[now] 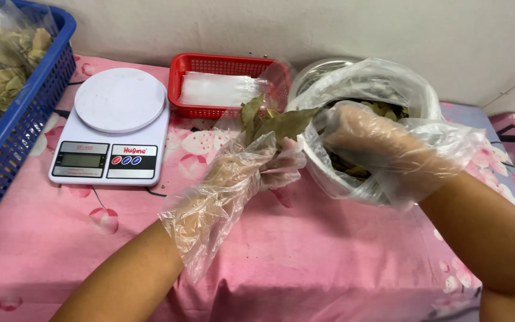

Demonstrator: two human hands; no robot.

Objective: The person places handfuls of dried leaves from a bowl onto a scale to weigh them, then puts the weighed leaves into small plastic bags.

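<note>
Head view, left hand [251, 167] gripping leaves [272, 122]

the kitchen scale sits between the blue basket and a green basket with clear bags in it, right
Not quite: the basket beside the kitchen scale is red, not green. The head view shows the scale between the blue basket and the red basket, which holds clear bags.

Bright, even light; soft shadows (faint under the arms), glare on plastic, sharp focus.

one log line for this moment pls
left hand: holds dried leaves | right hand: in bag-lined bowl | scale: bare | table: pink cloth
</note>
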